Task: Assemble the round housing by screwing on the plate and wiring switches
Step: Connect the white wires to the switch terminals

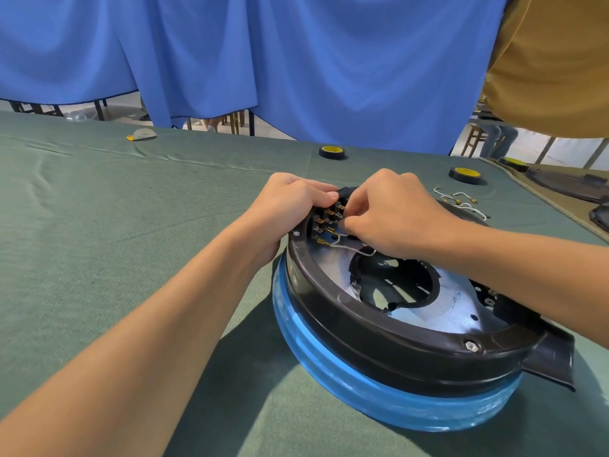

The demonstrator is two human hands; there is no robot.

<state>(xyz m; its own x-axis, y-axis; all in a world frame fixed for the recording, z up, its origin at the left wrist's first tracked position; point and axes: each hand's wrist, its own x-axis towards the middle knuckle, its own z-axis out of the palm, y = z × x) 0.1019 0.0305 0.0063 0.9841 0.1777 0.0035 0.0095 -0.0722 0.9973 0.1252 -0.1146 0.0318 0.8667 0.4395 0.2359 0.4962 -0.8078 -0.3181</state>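
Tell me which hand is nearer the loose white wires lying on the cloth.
Right. The right hand is at the switch terminals, just left of the loose wires; the left hand grips the housing rim, farther left.

No word, brand or number can be read anywhere. The black side of the round housing [329, 311] carries a few small pale marks near its left edge, but they are too small and blurred to make out. The yellow centres of the tape rolls [332, 150] show no readable print.
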